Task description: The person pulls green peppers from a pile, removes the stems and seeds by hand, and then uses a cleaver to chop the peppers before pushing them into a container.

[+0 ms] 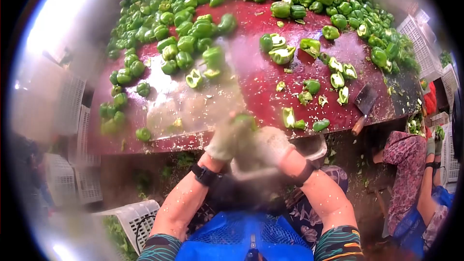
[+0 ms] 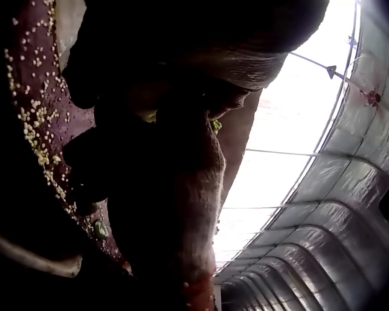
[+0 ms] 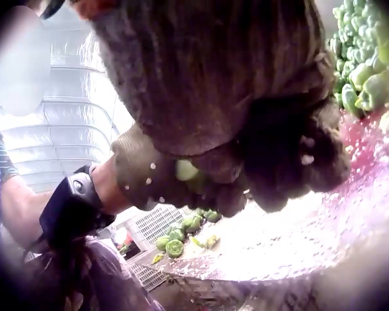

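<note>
Both hands wear pale work gloves and meet at the near table edge, above a pale tub [image 1: 316,147]. Between them is a green bell pepper [image 1: 245,122], blurred and largely covered by the gloves. My left hand [image 1: 223,141] grips it from the left, while my right hand [image 1: 270,146] has its fingers curled against it from the other side. A bit of green [image 3: 187,170] shows between the gloves in the right wrist view. In the left wrist view the gloved fingers are dark, and most of the pepper is hidden. Halved peppers [image 1: 337,79] lie beyond the right hand.
Whole green peppers [image 1: 193,29] are heaped along the back of the red table [image 1: 270,92], which is strewn with seeds. A wide-bladed knife [image 1: 366,99] lies at the right edge. White crates [image 1: 137,215] stand around; another person [image 1: 408,164] sits at right.
</note>
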Demonstrator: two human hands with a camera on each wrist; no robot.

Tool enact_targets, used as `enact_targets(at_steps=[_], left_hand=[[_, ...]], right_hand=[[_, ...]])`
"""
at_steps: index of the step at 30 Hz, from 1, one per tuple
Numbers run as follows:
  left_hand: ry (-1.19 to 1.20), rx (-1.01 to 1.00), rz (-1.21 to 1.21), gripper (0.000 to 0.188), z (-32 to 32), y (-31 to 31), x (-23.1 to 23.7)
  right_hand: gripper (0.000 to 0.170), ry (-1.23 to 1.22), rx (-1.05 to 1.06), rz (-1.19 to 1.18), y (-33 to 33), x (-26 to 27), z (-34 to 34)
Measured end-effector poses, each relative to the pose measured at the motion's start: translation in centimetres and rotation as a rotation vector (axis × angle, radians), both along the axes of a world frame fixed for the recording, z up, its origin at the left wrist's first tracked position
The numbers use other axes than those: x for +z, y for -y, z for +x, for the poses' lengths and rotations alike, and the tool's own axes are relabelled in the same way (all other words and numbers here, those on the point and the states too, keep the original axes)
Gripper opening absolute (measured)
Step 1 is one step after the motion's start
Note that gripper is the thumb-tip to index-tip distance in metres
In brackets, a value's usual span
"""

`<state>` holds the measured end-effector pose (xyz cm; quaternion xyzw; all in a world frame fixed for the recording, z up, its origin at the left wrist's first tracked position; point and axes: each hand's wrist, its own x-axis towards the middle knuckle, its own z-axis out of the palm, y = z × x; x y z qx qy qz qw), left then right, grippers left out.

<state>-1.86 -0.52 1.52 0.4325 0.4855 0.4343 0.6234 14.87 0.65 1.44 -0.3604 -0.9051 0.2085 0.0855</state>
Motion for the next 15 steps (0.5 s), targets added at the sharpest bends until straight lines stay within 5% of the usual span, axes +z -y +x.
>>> enact_targets(at_steps=[4,5,8,10,12,14,15], left_hand=[[-0.187,0.079,0.227,0.018,-1.4,-0.7,-2.9],[-0.017,0.123,0.123,0.017,-1.3,-0.5,-2.1],[-0.005,0.14,0.124,0.02,-2.0,-0.3,-2.2],[-0.292,0.116,0.327,0.023,-2.3,0.1,-3.3],[-0.451,0.116,0.384,0.025,-2.5,0.5,-2.4],[-0.096,0.183,0.188,0.028,-2.6,0.3,0.1],[0.306,0.235,-0.013,0.029,-2.6,0.4,2.0]], right_hand=[[0.028,-0.099,-0.097,0.081,0.9,-1.2,-2.1],[0.028,-0.132,-0.119,0.09,1.0,-0.9,-2.3],[0.029,-0.306,-0.167,0.147,1.1,-1.5,-2.6],[0.03,-0.436,-0.184,0.221,0.9,-3.0,-2.7],[0.028,-0.681,-0.315,0.075,1.6,0.8,-2.9],[0.027,-0.865,-0.43,-0.14,1.7,1.1,-2.5],[0.025,-0.936,-0.503,-0.285,1.5,0.9,-2.0]])
